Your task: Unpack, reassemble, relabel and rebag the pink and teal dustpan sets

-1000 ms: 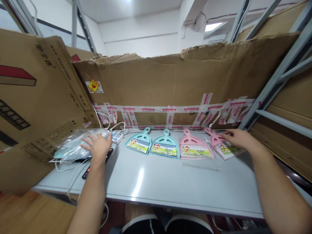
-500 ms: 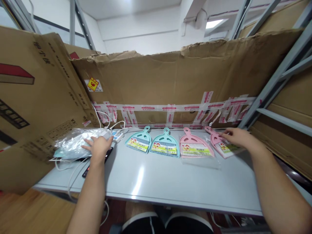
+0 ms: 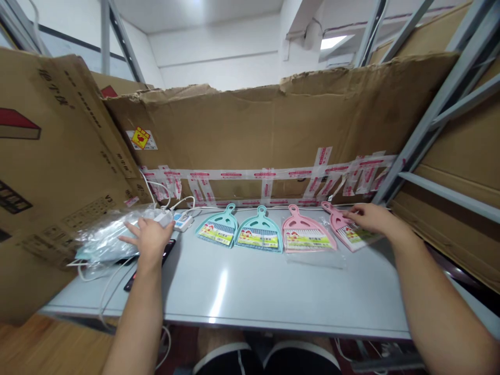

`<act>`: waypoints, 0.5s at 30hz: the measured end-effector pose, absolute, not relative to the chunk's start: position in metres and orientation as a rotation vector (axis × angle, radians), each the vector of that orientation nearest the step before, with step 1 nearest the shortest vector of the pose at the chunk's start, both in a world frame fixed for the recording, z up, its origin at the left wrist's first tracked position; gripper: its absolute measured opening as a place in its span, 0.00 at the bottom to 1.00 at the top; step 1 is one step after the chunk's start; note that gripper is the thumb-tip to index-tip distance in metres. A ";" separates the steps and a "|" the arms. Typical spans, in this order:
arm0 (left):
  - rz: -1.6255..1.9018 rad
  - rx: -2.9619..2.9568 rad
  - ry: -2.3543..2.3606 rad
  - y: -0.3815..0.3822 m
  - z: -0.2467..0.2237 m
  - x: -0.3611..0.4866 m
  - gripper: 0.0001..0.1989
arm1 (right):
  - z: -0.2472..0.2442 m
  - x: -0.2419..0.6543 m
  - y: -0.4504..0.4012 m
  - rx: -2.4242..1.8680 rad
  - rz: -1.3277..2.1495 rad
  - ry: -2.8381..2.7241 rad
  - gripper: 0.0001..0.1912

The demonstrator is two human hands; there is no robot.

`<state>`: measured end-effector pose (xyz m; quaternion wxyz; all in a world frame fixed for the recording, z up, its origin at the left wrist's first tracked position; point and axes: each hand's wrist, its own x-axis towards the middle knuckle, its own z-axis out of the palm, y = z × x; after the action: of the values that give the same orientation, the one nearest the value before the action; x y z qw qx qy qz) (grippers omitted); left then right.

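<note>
My left hand (image 3: pixel 148 240) lies with spread fingers on a clear plastic bag (image 3: pixel 105 239) holding something teal, at the left of the grey table (image 3: pixel 234 302). A black phone (image 3: pixel 166 251) sits partly hidden under that palm. My right hand (image 3: pixel 371 219) rests on a bagged pink dustpan (image 3: pixel 346 229), the rightmost of a row. To its left lie another pink dustpan (image 3: pixel 307 235) and two teal dustpans (image 3: pixel 258 229) (image 3: pixel 216 232), each with a yellow-green label. Neither hand visibly grips anything.
Behind the table stands a torn cardboard sheet (image 3: pixel 273 130) with red-and-white tape. A white power strip (image 3: pixel 182 222) and white cables (image 3: pixel 111 276) lie at the left, with a black remote (image 3: pixel 130 281) near the front edge. A carton (image 3: pixel 50 130) leans left; grey metal shelving (image 3: pixel 429 125) stands right.
The whole view has shifted slightly left and the scene sits a little differently in frame. Both hands stay on the same items, and no item has visibly moved.
</note>
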<state>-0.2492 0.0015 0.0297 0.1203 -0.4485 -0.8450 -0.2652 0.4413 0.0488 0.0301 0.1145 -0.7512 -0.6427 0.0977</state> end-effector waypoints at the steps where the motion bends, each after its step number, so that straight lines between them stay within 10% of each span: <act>1: -0.819 -1.312 -2.408 -0.001 0.032 -0.246 0.44 | 0.030 0.441 0.049 -2.198 0.284 -1.887 0.19; 6: -1.072 -1.543 -1.944 -0.009 0.053 -0.212 0.58 | 0.025 0.448 0.054 -2.216 0.218 -1.849 0.17; 15: -1.658 -2.101 -1.356 -0.006 0.032 -0.138 0.38 | 0.014 0.439 0.058 -2.043 0.000 -1.811 0.21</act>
<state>-0.1382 -0.0063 0.0316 0.0704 -0.6985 -0.4508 -0.5513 0.4393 0.0581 0.0142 0.2041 -0.7326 -0.6494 0.0001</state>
